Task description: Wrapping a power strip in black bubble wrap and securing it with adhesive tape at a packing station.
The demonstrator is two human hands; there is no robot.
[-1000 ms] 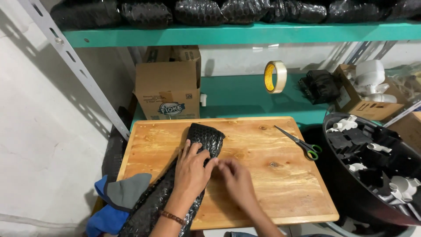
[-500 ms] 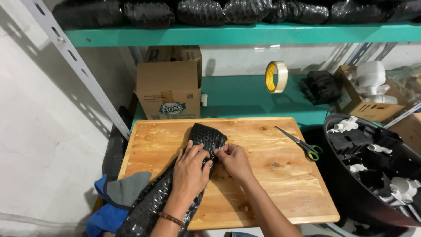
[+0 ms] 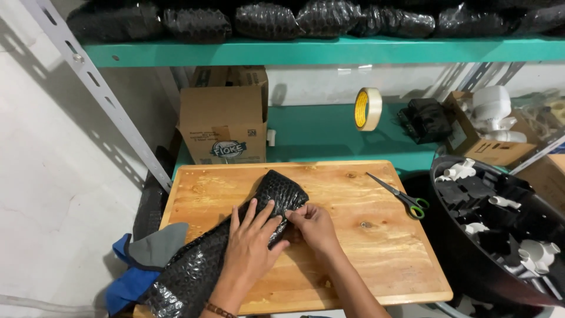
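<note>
The left hand (image 3: 250, 244) lies flat, palm down, fingers spread and pointing away from the body. Just to its right, the right hand (image 3: 315, 227) curls, its fingertips pinched together toward the left hand's fingers.

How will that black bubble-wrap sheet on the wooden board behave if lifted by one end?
The black bubble-wrap sheet is probably floppy: its loose end sags over the wooden board's near edge. It is likely light, being thin air-cell film. The rolled end may spring open, since the left hand presses it flat and the right hand pinches its edge.

One wooden board (image 3: 365, 235); one scissors (image 3: 402, 196); one tape roll (image 3: 368, 109); two hands, left (image 3: 252, 244), right (image 3: 315, 227).
</note>
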